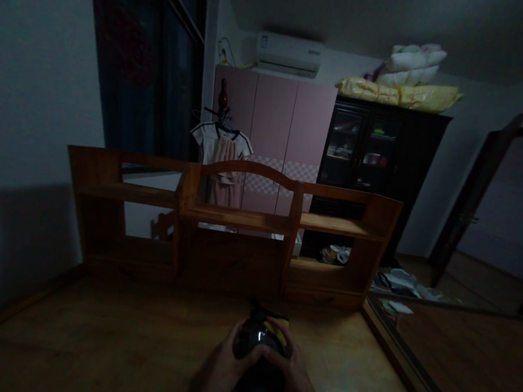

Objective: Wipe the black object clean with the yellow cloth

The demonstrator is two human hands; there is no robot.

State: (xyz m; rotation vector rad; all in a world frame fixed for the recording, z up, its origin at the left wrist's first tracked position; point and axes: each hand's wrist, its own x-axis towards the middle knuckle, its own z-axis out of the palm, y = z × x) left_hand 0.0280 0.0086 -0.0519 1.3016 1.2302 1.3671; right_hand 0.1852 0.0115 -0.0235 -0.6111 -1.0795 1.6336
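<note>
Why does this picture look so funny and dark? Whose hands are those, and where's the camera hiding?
There's no robot here, just a person using two bare hands. The camera is worn on that person's head, looking forward and down, so you see roughly what they see. There is only this one view, and the room is dim.

At the bottom, the left hand and right hand hold a dark shiny thing between them. It's rounded, but too dark to say what it is. A yellow bit shows by the right fingers.

Under the hands is a tabletop. A wooden shelf unit stands at its far side. Behind that are a pink wardrobe and hanging clothes.
</note>
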